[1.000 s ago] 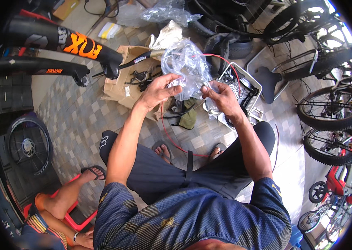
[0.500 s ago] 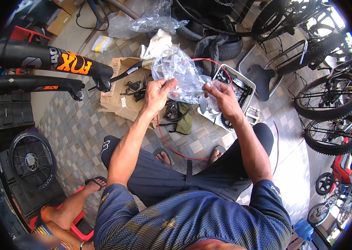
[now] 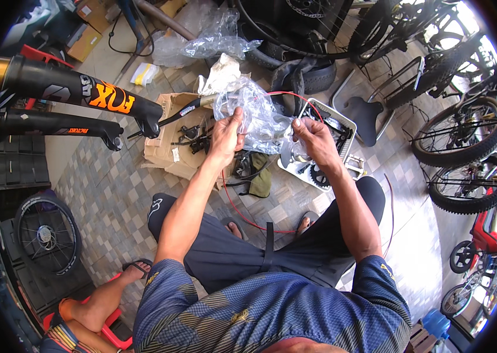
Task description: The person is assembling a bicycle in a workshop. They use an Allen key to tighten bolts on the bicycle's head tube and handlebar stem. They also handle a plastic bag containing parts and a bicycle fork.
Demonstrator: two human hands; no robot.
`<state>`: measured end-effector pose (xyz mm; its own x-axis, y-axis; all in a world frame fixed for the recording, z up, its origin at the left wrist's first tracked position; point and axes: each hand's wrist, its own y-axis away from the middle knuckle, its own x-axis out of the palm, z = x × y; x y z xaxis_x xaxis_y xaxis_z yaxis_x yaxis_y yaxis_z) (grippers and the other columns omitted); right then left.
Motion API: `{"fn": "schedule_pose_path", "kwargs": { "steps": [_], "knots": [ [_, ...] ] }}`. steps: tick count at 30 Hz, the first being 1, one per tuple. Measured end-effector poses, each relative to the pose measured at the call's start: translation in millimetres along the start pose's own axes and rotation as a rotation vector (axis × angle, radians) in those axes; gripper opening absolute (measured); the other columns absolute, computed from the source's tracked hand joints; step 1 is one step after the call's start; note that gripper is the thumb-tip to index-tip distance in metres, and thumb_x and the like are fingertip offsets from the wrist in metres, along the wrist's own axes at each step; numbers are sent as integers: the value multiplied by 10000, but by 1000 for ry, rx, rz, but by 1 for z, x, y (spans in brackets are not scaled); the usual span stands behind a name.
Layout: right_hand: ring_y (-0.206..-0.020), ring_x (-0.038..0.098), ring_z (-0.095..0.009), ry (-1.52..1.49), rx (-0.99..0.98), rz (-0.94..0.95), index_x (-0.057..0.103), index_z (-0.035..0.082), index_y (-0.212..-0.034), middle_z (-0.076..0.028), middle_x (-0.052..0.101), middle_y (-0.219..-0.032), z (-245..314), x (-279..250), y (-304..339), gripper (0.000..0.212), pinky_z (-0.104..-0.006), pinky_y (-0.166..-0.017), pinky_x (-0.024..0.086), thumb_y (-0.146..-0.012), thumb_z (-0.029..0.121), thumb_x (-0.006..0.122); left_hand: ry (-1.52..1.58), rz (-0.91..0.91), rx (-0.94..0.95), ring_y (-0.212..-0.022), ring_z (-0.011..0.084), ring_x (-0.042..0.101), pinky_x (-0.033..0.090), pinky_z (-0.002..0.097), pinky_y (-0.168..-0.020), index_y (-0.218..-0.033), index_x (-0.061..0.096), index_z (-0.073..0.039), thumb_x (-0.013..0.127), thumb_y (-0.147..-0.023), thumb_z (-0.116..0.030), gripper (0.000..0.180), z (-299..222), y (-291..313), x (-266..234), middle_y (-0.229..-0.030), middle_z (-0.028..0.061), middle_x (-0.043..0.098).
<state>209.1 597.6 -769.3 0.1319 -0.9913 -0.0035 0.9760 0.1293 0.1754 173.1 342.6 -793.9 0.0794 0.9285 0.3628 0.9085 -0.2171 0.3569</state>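
A crumpled clear plastic bag [image 3: 257,115] is stretched between my two hands, above the floor. My left hand [image 3: 226,140] is closed on its left side, thumb pointing up and away from me. Thumb and fingers of my right hand [image 3: 318,141] pinch its right end. Whether anything small is inside the bag, I cannot tell. Under my left hand lies an opened cardboard box [image 3: 169,159] with black bike parts in it. Below my right hand is a white plastic basket [image 3: 351,130] holding metal parts and a chainring [image 3: 319,175].
A red cable [image 3: 236,207] loops across the tiled floor by my feet. Beside the box lies a green pouch [image 3: 261,182]. A black suspension fork [image 3: 54,88] juts in from the left. Bicycles [image 3: 460,138] line the right. Another person's leg [image 3: 98,306] is at lower left.
The view has shifted slightly. My left hand has turned so its thumb points more upright. Both hands keep their hold on the plastic bag.
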Motion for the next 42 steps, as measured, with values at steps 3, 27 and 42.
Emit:
{"fn": "schedule_pose_path", "kwargs": {
  "steps": [3,27,42],
  "knots": [
    [-702,479,-49,-3,-36,48,682,62,-818,55,587,-724,5,3,2,422,-244,-642,382,-1009,434,635,300,151,-216,-590,46,492,303,195,-454,-960,608,-140,499,-979,-663,535,23,-11,3,-750,-9,559],
    [-512,455,-213,782,140,78,668,-42,-822,-86,496,-545,50,-8,21,683,-418,-527,398,-862,639,709,243,95,-406,-635,111,588,517,291,-578,-946,584,-129,545,-1040,-469,355,71,5,53,-752,-23,560],
    [-651,510,-63,264,-102,37,697,13,-919,2,618,-686,27,0,21,321,-302,-574,418,-968,330,703,300,380,-556,-454,84,320,238,220,-436,-1130,648,-94,253,-798,-964,1012,62,4,39,-842,121,694]
  ]
}}
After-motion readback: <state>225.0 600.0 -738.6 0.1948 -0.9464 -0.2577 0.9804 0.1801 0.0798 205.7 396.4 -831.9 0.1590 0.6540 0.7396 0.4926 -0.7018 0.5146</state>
